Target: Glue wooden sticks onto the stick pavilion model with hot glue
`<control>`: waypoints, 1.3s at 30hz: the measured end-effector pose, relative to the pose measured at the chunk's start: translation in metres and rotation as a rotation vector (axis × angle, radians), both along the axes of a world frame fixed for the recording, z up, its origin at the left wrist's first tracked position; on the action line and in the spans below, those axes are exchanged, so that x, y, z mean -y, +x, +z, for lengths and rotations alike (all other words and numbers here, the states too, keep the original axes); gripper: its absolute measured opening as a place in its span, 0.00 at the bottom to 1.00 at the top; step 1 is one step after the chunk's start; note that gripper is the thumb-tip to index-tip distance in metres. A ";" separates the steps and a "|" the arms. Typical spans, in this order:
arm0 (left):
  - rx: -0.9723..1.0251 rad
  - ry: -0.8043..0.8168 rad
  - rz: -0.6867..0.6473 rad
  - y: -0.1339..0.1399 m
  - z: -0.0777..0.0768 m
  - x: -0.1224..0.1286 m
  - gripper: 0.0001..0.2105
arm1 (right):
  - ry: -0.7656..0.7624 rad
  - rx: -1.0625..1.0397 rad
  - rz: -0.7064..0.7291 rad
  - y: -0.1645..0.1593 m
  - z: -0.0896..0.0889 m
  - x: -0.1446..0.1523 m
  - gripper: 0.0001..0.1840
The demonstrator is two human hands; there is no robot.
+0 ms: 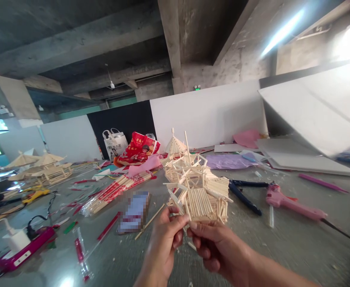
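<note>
A pavilion model (199, 202) built from thin wooden sticks stands on the table in front of me, with stick panels and railings. My left hand (169, 231) is closed, thumb and fingers pinching at the model's lower front edge. Right beside it, my right hand (212, 243) pinches at the same edge, the two thumbs almost meeting. Whether a small loose stick is also between my fingertips I cannot make out. Behind rises a pointed stick roof (175, 146), and one long stick (187, 143) stands up near it.
Right of the model lie pliers (246, 195) with dark handles and a pink glue gun (294, 203) with a cord. To the left are a phone (133, 212), bundled sticks (118, 191) and a magenta power strip (25, 249). More stick models (47, 167) stand far left.
</note>
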State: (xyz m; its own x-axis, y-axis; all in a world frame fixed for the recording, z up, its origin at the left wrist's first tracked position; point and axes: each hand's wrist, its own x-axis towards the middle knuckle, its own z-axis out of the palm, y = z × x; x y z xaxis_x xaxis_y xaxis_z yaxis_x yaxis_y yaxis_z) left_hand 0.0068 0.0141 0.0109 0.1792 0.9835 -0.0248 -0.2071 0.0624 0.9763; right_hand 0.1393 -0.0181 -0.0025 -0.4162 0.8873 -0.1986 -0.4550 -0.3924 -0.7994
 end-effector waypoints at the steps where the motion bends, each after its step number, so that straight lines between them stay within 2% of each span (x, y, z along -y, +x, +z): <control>1: -0.023 0.016 0.028 0.001 -0.001 -0.002 0.12 | 0.007 0.011 0.002 0.001 -0.004 0.000 0.18; 5: -0.091 0.051 0.124 0.005 0.000 -0.007 0.16 | 0.034 0.056 0.033 0.006 -0.021 -0.002 0.17; 10: -0.117 0.060 0.131 0.008 0.006 -0.010 0.19 | 0.035 0.117 0.040 0.013 -0.032 -0.002 0.19; 22: -0.175 0.057 0.083 0.006 0.019 -0.010 0.26 | 0.010 0.079 0.099 0.018 -0.020 0.009 0.16; 39: -0.186 0.036 0.022 0.006 0.019 -0.017 0.18 | -0.010 0.097 0.094 0.019 -0.012 0.013 0.17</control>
